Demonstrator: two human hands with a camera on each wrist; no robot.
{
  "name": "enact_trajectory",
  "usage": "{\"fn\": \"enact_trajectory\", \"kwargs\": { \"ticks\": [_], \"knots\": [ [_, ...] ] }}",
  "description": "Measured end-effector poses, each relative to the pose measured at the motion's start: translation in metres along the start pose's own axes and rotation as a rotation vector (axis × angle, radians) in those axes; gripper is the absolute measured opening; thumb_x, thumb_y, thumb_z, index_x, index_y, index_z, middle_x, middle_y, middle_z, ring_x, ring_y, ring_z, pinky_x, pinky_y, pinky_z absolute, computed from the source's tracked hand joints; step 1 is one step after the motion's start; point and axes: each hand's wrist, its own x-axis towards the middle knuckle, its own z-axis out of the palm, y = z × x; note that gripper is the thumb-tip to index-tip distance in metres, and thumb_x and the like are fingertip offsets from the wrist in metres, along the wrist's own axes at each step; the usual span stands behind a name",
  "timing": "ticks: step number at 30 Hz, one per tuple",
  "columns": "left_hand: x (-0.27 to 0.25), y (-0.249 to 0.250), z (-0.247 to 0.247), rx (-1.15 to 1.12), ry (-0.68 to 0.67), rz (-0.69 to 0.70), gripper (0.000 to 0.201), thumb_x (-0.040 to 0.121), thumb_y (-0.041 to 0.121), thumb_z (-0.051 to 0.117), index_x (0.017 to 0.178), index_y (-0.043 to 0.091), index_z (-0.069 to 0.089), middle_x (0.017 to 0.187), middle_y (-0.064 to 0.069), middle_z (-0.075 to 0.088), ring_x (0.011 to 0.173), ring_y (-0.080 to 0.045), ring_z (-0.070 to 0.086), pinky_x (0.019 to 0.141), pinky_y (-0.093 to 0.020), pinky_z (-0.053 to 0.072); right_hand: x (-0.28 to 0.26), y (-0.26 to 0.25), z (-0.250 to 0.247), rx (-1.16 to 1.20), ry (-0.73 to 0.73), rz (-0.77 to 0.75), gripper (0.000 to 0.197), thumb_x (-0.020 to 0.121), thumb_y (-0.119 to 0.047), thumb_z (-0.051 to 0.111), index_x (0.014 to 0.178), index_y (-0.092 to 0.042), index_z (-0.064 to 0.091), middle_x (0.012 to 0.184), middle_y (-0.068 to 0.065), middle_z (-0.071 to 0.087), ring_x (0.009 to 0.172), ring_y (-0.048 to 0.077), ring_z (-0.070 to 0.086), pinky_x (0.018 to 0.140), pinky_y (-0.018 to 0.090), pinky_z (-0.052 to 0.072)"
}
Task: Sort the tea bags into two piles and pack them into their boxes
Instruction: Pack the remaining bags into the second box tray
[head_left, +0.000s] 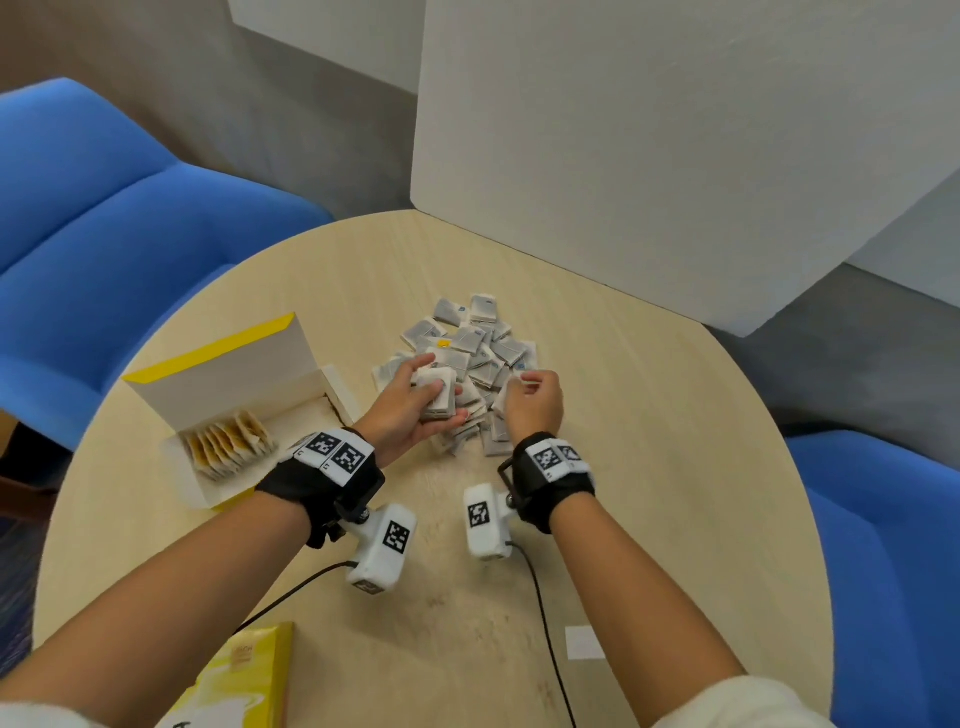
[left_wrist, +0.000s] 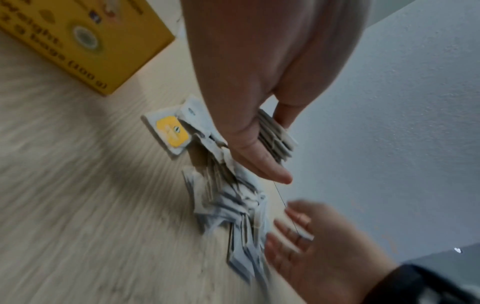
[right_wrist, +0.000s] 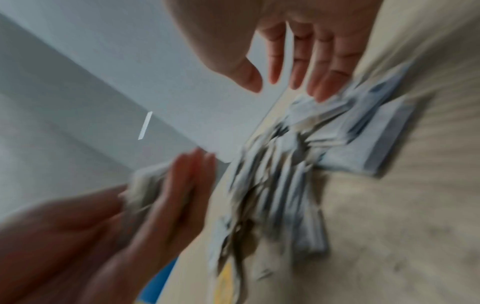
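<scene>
A heap of grey-and-white tea bags lies mid-table; one bag with a yellow tag shows among them. My left hand grips a stack of grey bags just above the heap's near left side. My right hand hovers over the heap's near right side, fingers relaxed and spread, with nothing clearly held. The right wrist view is blurred. An open yellow box at the left holds a row of yellow-tagged bags.
A second yellow box lies flat at the near left table edge. A white board stands behind the heap. Blue seats flank the round table. Wrist-camera cables trail toward me, and a white sticker lies at the near right.
</scene>
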Motion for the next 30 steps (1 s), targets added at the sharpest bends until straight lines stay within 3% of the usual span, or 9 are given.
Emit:
{"fn": "enact_trajectory", "kwargs": {
  "ticks": [4, 10, 14, 17, 19, 21, 25, 27, 30],
  "knots": [
    [0.002, 0.008, -0.003, 0.098, 0.007, 0.059, 0.040, 0.101, 0.004, 0.036, 0.136, 0.023, 0.033, 0.108, -0.018, 0.058, 0.085, -0.029, 0.063, 0.069, -0.031, 0.060, 0.021, 0.010, -0.007, -0.146, -0.143, 0.266, 0.032, 0.088, -0.033, 0.059, 0.109, -0.011, 0.048, 0.110, 0.007, 0.055, 0.099, 0.031, 0.059, 0.078, 0.032, 0.049],
    [0.002, 0.008, -0.007, 0.123, 0.031, 0.030, 0.024, 0.102, 0.005, 0.033, 0.123, 0.015, 0.039, 0.116, -0.021, 0.053, 0.081, -0.028, 0.062, 0.063, -0.028, 0.060, 0.027, 0.008, 0.001, -0.218, -0.190, 0.226, 0.028, 0.080, -0.029, 0.071, 0.098, -0.016, 0.055, 0.095, 0.007, 0.058, 0.079, 0.021, 0.054, 0.048, 0.018, 0.034],
    [0.001, 0.005, -0.006, 0.145, 0.032, 0.019, 0.021, 0.102, 0.004, 0.033, 0.119, 0.013, 0.039, 0.116, -0.022, 0.051, 0.080, -0.028, 0.061, 0.063, -0.029, 0.060, 0.026, 0.011, -0.007, -0.171, -0.226, 0.237, 0.037, 0.076, -0.026, 0.077, 0.104, -0.004, 0.066, 0.099, 0.015, 0.067, 0.083, 0.024, 0.061, 0.074, 0.032, 0.052],
    [-0.001, 0.004, -0.004, 0.137, 0.036, -0.007, 0.019, 0.102, 0.008, 0.034, 0.119, 0.014, 0.040, 0.115, -0.021, 0.052, 0.081, -0.027, 0.061, 0.065, -0.032, 0.059, 0.024, 0.012, -0.015, -0.129, -0.188, 0.201, 0.018, 0.077, -0.018, 0.075, 0.083, -0.002, 0.069, 0.075, 0.012, 0.062, 0.065, 0.024, 0.057, 0.069, 0.036, 0.054],
    [-0.002, 0.004, -0.002, 0.132, 0.034, -0.022, 0.017, 0.103, 0.014, 0.033, 0.119, 0.015, 0.041, 0.113, -0.019, 0.054, 0.079, -0.027, 0.062, 0.067, -0.033, 0.058, 0.022, 0.005, -0.022, -0.047, -0.169, 0.198, 0.011, 0.080, -0.014, 0.074, 0.087, -0.008, 0.070, 0.073, 0.007, 0.064, 0.061, 0.023, 0.061, 0.068, 0.036, 0.058],
    [-0.003, 0.004, 0.001, 0.140, 0.030, -0.021, 0.019, 0.104, 0.022, 0.032, 0.119, 0.017, 0.042, 0.111, -0.018, 0.055, 0.079, -0.028, 0.062, 0.068, -0.033, 0.058, 0.017, -0.007, -0.030, 0.130, -0.200, 0.180, 0.013, 0.081, -0.008, 0.073, 0.092, -0.007, 0.066, 0.066, 0.007, 0.063, 0.049, 0.016, 0.057, 0.053, 0.028, 0.054],
    [-0.006, 0.001, 0.011, 0.129, 0.027, -0.017, 0.032, 0.102, 0.033, 0.033, 0.123, 0.012, 0.045, 0.112, -0.020, 0.056, 0.091, -0.033, 0.061, 0.076, -0.038, 0.057, -0.012, -0.035, -0.036, 0.337, -0.405, 0.111, 0.013, 0.081, -0.004, 0.072, 0.090, -0.007, 0.064, 0.060, 0.006, 0.062, 0.047, 0.013, 0.056, 0.049, 0.023, 0.050],
    [-0.008, -0.001, 0.016, 0.118, 0.002, -0.027, 0.038, 0.103, 0.037, 0.030, 0.124, 0.010, 0.047, 0.109, -0.021, 0.059, 0.093, -0.031, 0.060, 0.088, -0.046, 0.051, -0.024, -0.041, -0.029, 0.304, -0.464, 0.076, 0.013, 0.080, -0.004, 0.073, 0.090, -0.005, 0.064, 0.061, 0.008, 0.063, 0.046, 0.013, 0.057, 0.050, 0.024, 0.053],
    [-0.012, -0.001, 0.018, 0.149, -0.033, -0.023, 0.032, 0.103, 0.034, 0.029, 0.117, 0.013, 0.048, 0.096, -0.013, 0.061, 0.082, -0.023, 0.060, 0.086, -0.045, 0.051, -0.033, -0.038, -0.015, 0.144, -0.421, -0.005, 0.016, 0.077, -0.008, 0.077, 0.089, -0.008, 0.067, 0.061, 0.006, 0.065, 0.046, 0.011, 0.059, 0.051, 0.024, 0.054]
  ]
}}
